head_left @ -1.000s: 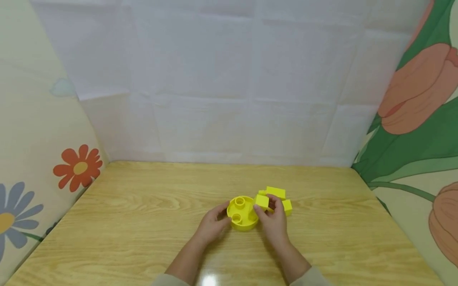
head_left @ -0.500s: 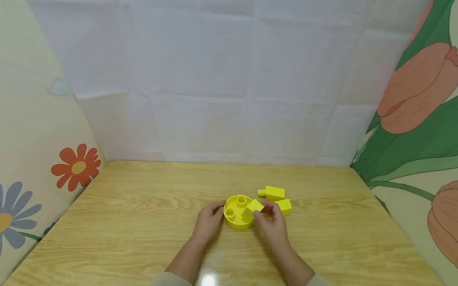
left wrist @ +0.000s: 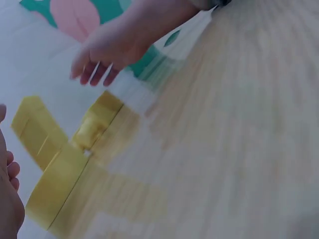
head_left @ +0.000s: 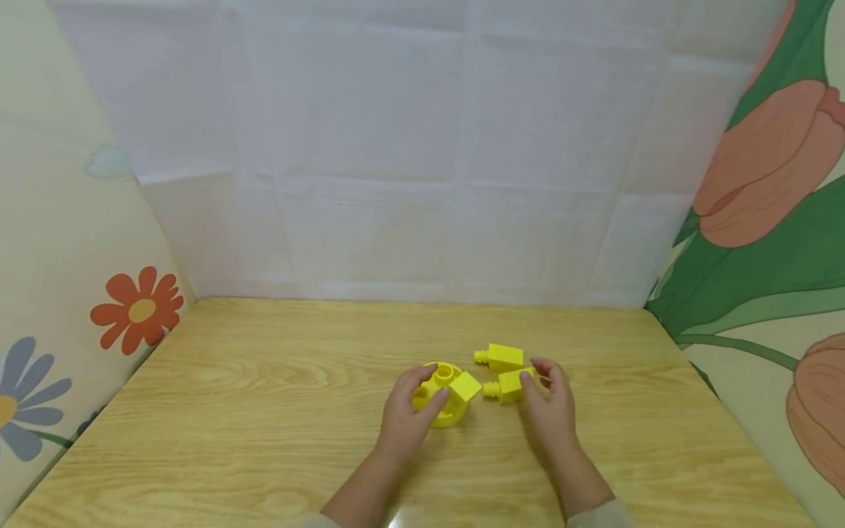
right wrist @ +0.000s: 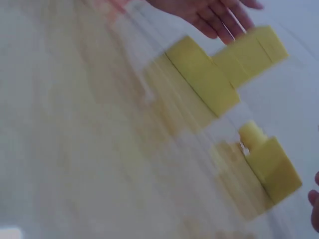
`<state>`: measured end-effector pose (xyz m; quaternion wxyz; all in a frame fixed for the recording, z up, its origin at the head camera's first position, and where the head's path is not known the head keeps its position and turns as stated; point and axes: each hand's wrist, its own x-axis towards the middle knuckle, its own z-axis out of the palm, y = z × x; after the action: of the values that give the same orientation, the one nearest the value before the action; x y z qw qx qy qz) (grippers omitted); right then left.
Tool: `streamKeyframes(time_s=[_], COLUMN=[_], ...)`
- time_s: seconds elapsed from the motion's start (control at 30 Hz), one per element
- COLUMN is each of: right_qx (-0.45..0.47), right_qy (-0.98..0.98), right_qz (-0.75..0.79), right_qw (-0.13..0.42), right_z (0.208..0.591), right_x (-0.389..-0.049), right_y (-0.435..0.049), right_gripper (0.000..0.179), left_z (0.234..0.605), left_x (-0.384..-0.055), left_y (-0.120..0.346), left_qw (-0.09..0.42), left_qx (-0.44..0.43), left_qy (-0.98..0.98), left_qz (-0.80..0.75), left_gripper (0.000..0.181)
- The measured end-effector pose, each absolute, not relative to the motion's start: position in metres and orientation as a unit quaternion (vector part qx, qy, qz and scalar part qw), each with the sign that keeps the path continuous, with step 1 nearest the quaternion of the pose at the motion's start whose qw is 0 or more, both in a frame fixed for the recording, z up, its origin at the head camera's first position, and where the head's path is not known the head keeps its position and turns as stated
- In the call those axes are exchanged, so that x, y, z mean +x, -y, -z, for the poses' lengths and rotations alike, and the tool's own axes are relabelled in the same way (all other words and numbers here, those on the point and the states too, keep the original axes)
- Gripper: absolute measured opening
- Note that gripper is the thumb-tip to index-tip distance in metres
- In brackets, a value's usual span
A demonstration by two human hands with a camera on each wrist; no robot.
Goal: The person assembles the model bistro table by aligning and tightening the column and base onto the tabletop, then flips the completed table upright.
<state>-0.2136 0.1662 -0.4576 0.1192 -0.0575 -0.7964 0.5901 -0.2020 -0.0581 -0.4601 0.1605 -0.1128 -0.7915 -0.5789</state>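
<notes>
Right hand over a loose yellow block; left hand at the round base

From where I stand: the yellow round base [head_left: 452,418] lies on the wood-grain table [head_left: 264,411], a little right of midway between the left and right edges, well forward of the back edge. One yellow block, the upright block [head_left: 466,386], rises from its right side; whether plumb or slightly leaning, I cannot tell.

Left hand [head_left: 404,418]: thumb and fingers apart, reaching over the base's left side. The base is directly under and ahead of the fingertips; contact cannot be judged.

Right hand [head_left: 551,411]: thumb and fingers apart, at the right end of the near block [head_left: 511,387]. The left wrist view shows a gap between fingertips and block. That block lies on its side, knob toward the base.

The far block [head_left: 505,357] lies just behind it, toward the table's back edge, knob also leftward.
</notes>
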Motion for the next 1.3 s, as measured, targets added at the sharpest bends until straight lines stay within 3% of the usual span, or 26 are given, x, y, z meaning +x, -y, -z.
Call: streamKeyframes(time_s=[0.2, 0.37, 0.5, 0.8, 1.03, 1.3], right_qx=[-0.029, -0.012, -0.019, -0.014, 0.009, 0.008], right_qy=[0.842, 0.858, 0.864, 0.873, 0.885, 0.903], right_qz=[-0.535, -0.513, -0.503, -0.488, -0.464, -0.43], right_qw=[0.063, 0.009, 0.005, 0.003, 0.009, 0.002], right_z=[0.467, 0.472, 0.472, 0.472, 0.472, 0.473], right_x=[-0.228, -0.234, -0.235, -0.226, -0.222, -0.22], right_y=[-0.186, -0.19, -0.19, -0.189, -0.188, -0.189], right_gripper=[0.056, 0.071, 0.076, 0.068, 0.064, 0.051], left_z=[0.458, 0.458, 0.459, 0.456, 0.454, 0.459], left_x=[-0.198, -0.197, -0.199, -0.201, -0.201, -0.204], left_y=[0.037, 0.029, 0.026, 0.049, 0.074, 0.087], left_qw=[0.117, 0.161, 0.182, 0.075, 0.061, 0.092], left_qx=[-0.116, -0.124, -0.129, -0.102, -0.11, -0.115], left_qy=[0.801, 0.823, 0.82, 0.783, 0.772, 0.765], left_qz=[0.576, 0.531, 0.527, 0.61, 0.624, 0.627], left_gripper=[0.054, 0.053, 0.046, 0.035, 0.03, 0.03])
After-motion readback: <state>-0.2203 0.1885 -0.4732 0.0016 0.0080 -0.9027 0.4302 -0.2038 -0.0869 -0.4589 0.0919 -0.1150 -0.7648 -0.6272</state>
